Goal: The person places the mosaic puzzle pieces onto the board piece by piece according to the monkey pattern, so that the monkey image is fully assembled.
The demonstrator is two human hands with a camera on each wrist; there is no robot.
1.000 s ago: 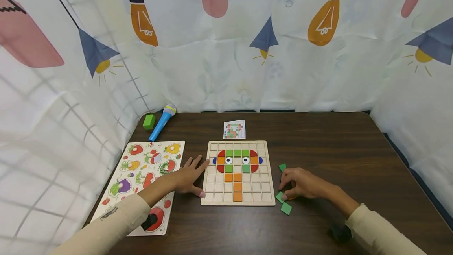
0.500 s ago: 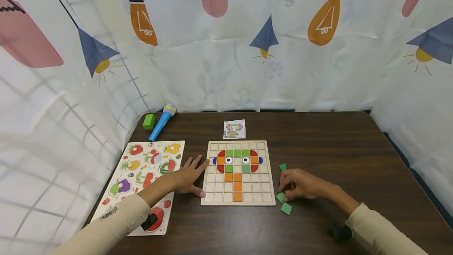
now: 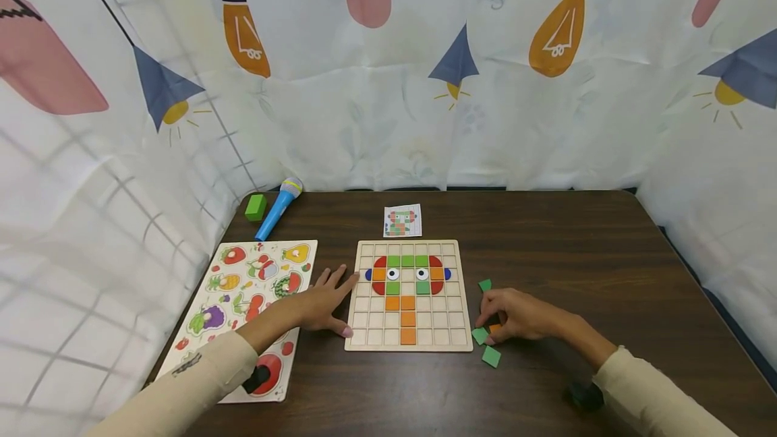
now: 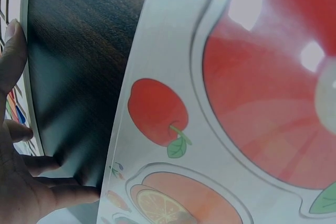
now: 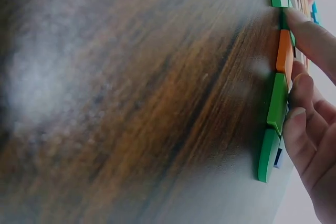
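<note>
The wooden grid board (image 3: 370,346) carries coloured tiles arranged as a face with orange squares below it. My left hand (image 3: 324,302) lies spread beside it, thumb and a fingertip at its left edge. To the right of the board, my right hand (image 3: 516,315) is low over loose tiles, thumb and bent fingers apart. Its thumb touches a green tile (image 3: 479,336); an orange tile (image 3: 494,329) is partly covered by the hand. In the right wrist view, the thumb (image 5: 310,40) and fingers reach a row of green and orange tiles (image 5: 284,51); some contacts are hidden.
A pattern card (image 3: 403,221) lies behind the board. Left of it is a fruit puzzle board (image 3: 243,288), partly under the left forearm. A blue microphone (image 3: 279,211) and a green block (image 3: 255,208) lie at the back left. Green tiles (image 3: 491,356) lie loose near the right hand.
The right hand's fingers shift slightly left among the tiles, and more of the orange tile shows between them. The left hand and the board stay where they were.
</note>
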